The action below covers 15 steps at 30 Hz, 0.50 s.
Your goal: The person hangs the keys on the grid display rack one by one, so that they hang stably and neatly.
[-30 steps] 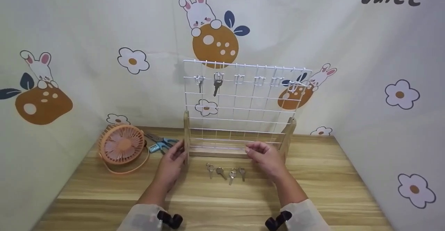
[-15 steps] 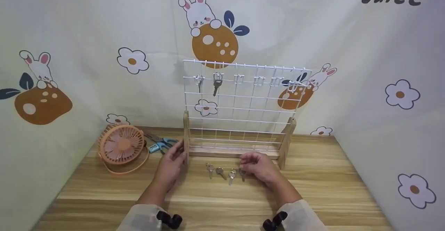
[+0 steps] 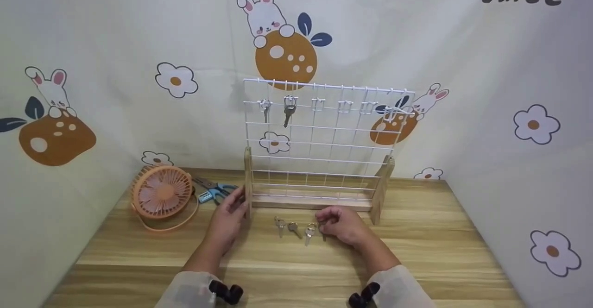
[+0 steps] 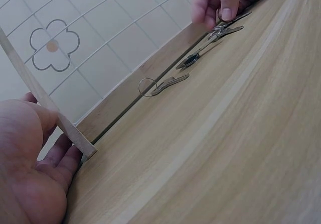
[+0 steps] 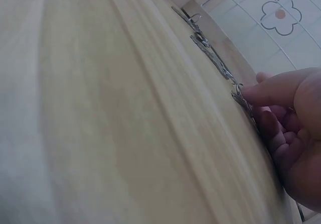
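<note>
A pale backdrop [image 3: 116, 21], printed with rabbits, oranges and flowers, stands behind a wooden table [image 3: 278, 275]. On this table is a rack [image 3: 310, 204], made of a white wire grid between two wooden posts, and it stands at about eleven o'clock from the person's right hand. An orange fan [image 3: 162, 192] is at ten o'clock from the left hand [image 3: 228, 217], which grips the left post of the rack, with the fingers curled around the wood near its foot. The right hand [image 3: 345, 224] is low over the table, in front of the rack, with fingers bent; its thumb is at the ring of the rightmost key [image 3: 324, 236], but whether it already pinches this ring, I cannot tell. At eleven o'clock from the left hand lies a blue-handled tool [image 3: 215, 193]. The rightmost key lies between eight and nine o'clock from the middle of the right hand, partly covered by it. Three other keys [image 3: 294, 230] lie on the table farther toward nine o'clock, in a loose row, between the two hands. At eleven o'clock, high on the grid, two hanging keys [image 3: 289, 113] are on white hooks [image 3: 345, 106].
</note>
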Available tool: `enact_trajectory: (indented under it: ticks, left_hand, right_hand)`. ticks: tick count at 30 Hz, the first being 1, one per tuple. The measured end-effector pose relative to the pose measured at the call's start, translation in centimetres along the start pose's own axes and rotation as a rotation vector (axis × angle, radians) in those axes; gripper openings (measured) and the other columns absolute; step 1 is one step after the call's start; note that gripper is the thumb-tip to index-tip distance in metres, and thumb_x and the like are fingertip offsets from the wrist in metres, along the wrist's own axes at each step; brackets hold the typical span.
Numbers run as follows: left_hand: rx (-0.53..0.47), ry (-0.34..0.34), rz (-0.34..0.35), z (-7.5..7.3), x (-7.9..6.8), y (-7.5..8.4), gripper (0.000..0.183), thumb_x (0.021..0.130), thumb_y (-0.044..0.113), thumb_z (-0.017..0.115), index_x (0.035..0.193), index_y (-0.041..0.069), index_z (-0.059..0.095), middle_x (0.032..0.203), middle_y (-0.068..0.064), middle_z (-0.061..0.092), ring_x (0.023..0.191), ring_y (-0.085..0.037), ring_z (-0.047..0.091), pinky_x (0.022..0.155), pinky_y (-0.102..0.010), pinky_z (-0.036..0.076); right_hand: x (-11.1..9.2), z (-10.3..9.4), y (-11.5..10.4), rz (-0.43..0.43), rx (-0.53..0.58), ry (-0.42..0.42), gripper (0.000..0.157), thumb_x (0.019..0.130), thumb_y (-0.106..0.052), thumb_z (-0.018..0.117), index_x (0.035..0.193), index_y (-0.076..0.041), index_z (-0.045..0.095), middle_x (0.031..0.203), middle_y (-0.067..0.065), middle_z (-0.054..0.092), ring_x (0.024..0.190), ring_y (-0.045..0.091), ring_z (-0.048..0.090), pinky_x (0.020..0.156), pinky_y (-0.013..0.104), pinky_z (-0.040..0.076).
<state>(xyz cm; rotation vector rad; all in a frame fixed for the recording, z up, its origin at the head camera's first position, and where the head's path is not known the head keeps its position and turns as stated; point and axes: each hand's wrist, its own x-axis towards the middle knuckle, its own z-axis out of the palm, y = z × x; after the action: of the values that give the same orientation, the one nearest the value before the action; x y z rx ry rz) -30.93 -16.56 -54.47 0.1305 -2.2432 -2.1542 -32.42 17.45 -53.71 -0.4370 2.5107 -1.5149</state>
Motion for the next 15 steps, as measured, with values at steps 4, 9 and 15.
enact_trajectory:
  ticks: [4,9,15]
  left_hand:
    - [-0.003,-0.002,0.028,0.06,-0.05,-0.02,0.055,0.112,0.014,0.057,0.164,0.021,0.044,0.171,-0.008,0.043,0.160,-0.031,0.040,0.128,-0.048,0.044]
    - [-0.008,0.002,0.018,0.08,-0.03,-0.06,0.054,0.112,0.015,0.057,0.164,0.021,0.045,0.171,-0.008,0.043,0.160,-0.031,0.040,0.129,-0.047,0.042]
    - [-0.012,0.000,-0.006,0.02,0.11,-0.19,0.053,0.112,0.018,0.058,0.162,0.025,0.046,0.171,-0.005,0.042,0.160,-0.029,0.040,0.129,-0.046,0.042]
  right_hand:
    - [-0.08,0.11,-0.07,-0.006,-0.022,0.002,0.027,0.087,0.000,0.081,0.113,-0.001,0.079,0.109,0.015,0.078,0.087,0.011,0.063,0.073,0.017,0.051]
    - [-0.08,0.19,-0.04,-0.013,-0.026,0.006,0.025,0.086,0.001,0.081,0.111,0.000,0.079,0.107,0.015,0.079,0.088,0.011,0.063,0.073,0.017,0.051]
    - [-0.05,0.11,0.10,-0.007,-0.032,0.020,0.022,0.088,-0.001,0.081,0.109,-0.003,0.080,0.101,0.010,0.078,0.087,0.010,0.064,0.073,0.017,0.052]
